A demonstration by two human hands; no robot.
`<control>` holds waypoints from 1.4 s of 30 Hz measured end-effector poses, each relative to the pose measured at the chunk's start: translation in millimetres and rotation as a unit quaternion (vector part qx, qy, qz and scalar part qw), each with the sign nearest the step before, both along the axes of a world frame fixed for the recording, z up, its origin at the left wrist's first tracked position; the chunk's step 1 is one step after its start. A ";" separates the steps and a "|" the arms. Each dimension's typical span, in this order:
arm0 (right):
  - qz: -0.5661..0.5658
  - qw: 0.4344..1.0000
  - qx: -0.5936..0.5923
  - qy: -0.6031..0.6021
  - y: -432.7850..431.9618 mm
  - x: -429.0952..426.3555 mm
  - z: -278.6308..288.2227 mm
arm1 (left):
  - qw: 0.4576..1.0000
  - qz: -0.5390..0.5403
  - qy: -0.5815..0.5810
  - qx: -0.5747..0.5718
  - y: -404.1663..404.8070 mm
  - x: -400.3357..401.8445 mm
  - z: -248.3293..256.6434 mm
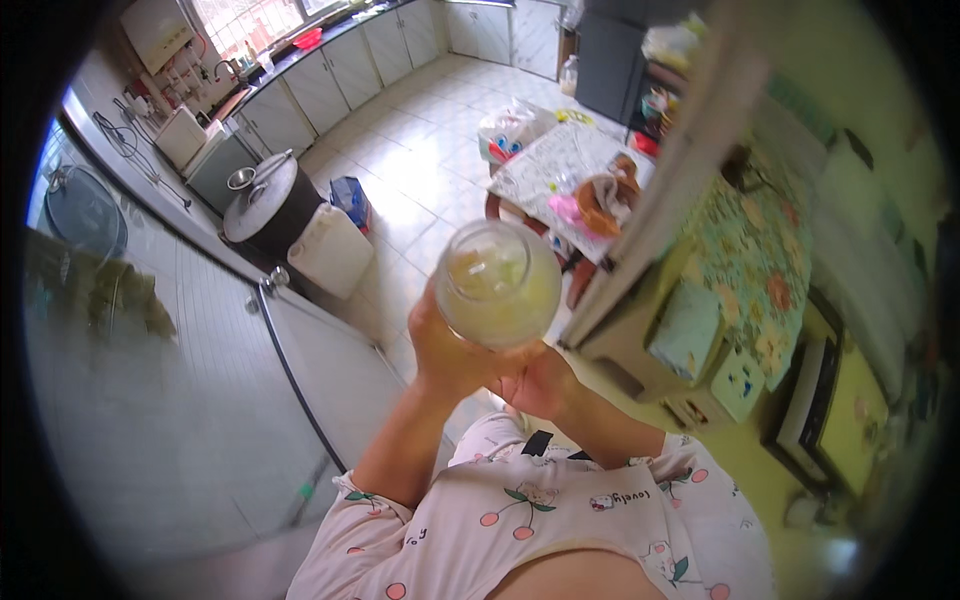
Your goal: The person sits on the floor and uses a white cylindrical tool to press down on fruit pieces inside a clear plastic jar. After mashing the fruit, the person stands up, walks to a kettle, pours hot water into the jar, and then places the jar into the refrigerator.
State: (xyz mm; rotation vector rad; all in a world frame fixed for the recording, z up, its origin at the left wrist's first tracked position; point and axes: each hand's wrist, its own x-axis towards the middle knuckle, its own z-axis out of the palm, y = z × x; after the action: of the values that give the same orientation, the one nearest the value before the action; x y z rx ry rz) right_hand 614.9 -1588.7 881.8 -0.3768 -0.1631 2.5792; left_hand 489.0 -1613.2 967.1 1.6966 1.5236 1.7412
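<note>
A round clear glass bowl (499, 283) with a narrower mouth is held out in front of my body. Pale yellowish liquid and some light pieces show inside it, too blurred to name. My left hand (444, 341) wraps the bowl's left side and underside. From the lower right, my right hand (531, 381) supports the bottom. The bowl hides most of the fingers of both hands.
A sliding glass door (225, 375) runs along my left, beside a large lidded pot (300, 202) and a white plastic jerrycan (330, 251). Ahead right, a small table (536, 176) holds a brown basket (600, 217). A door frame (675, 172) and cloth-covered table (757, 277) stand right.
</note>
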 end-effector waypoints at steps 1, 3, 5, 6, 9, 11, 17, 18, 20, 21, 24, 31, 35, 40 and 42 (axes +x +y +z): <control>0.000 1.000 0.011 0.017 21.3 -12.8 -6.9 | 1.000 -0.007 -0.011 -0.006 20.0 -13.6 -2.7; 0.019 0.998 0.049 0.029 68.0 -41.4 -26.4 | 1.000 -0.012 -0.019 -0.006 57.6 -45.6 -7.6; 0.008 0.999 0.049 0.013 111.6 -76.3 -31.7 | 1.000 -0.016 -0.014 0.010 99.3 -80.5 -11.7; 0.001 0.999 0.047 -0.008 131.6 -93.1 -27.6 | 1.000 -0.014 -0.011 -0.004 119.3 -95.8 -11.3; -0.002 0.998 0.036 -0.049 184.0 -139.7 -23.1 | 0.999 0.005 -0.007 -0.034 172.1 -141.8 -8.8; 0.005 0.998 0.028 -0.053 229.8 -163.7 -50.9 | 0.999 0.013 -0.016 -0.032 212.9 -171.4 -14.9; 0.132 0.986 -0.053 -0.084 375.9 -260.5 -78.7 | 0.996 0.070 0.039 -0.049 321.9 -274.9 -40.5; 0.155 0.986 -0.048 -0.024 402.6 -278.6 -86.1 | 0.996 0.069 0.037 -0.047 343.2 -294.0 -47.0; 0.187 0.977 -0.030 -0.098 450.8 -327.9 -91.5 | 0.994 0.087 0.057 -0.043 383.7 -337.6 -54.3; 0.197 0.971 -0.025 -0.135 473.8 -353.2 -90.4 | 0.992 0.100 0.057 -0.050 403.4 -356.9 -52.1; 0.257 0.956 -0.017 -0.143 542.1 -423.9 -83.8 | 0.989 0.136 0.032 -0.054 459.0 -414.9 -46.5; 0.302 0.919 -0.030 -0.250 686.0 -577.9 -59.0 | 0.959 0.248 0.096 -0.096 590.3 -558.1 -62.7; 0.241 0.936 -0.031 -0.254 781.4 -642.8 -68.9 | 0.966 0.195 0.156 -0.072 705.7 -639.5 -58.1; 0.126 0.966 -0.052 -0.220 907.5 -664.6 -56.3 | 0.988 0.079 0.091 -0.101 855.0 -705.1 -56.7; 0.059 0.976 -0.041 -0.205 955.0 -657.0 -51.7 | 0.987 0.055 0.087 -0.125 919.9 -715.5 -54.9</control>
State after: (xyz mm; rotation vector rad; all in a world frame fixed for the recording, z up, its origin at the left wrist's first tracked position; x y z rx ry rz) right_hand -42.2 -633.7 830.1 -0.9554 -0.2307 2.5969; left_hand -226.5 -693.3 912.2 1.7016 1.8554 1.4074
